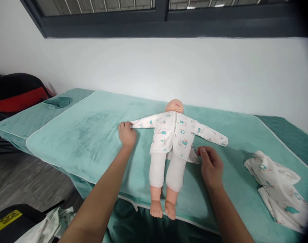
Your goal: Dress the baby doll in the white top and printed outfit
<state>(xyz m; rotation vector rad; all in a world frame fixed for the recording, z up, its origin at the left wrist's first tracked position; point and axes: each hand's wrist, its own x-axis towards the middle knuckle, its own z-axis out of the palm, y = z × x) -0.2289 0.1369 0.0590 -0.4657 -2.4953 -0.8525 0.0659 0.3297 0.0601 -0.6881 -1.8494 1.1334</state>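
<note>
A baby doll (175, 106) lies on its back with its feet toward me. It wears a white baby jacket (183, 131) with teal animal prints, a front opening and both sleeves spread sideways, above white padded legs. My left hand (127, 135) is closed on the cuff of the sleeve at the left; the doll's hand does not show there. Beside the jacket's lower right hem, my right hand (211, 165) has its thumb and fingers pinched together. Whether a bit of fabric is between those fingertips I cannot make out. The hem corner flares out near them.
A teal padded cover (93, 135) lies over the bed. Folded printed baby clothes (277, 189) rest at the right. At the left stands a black and red chair (20, 96); more cloth (48, 226) lies at the lower left. A white wall (154, 67) rises behind.
</note>
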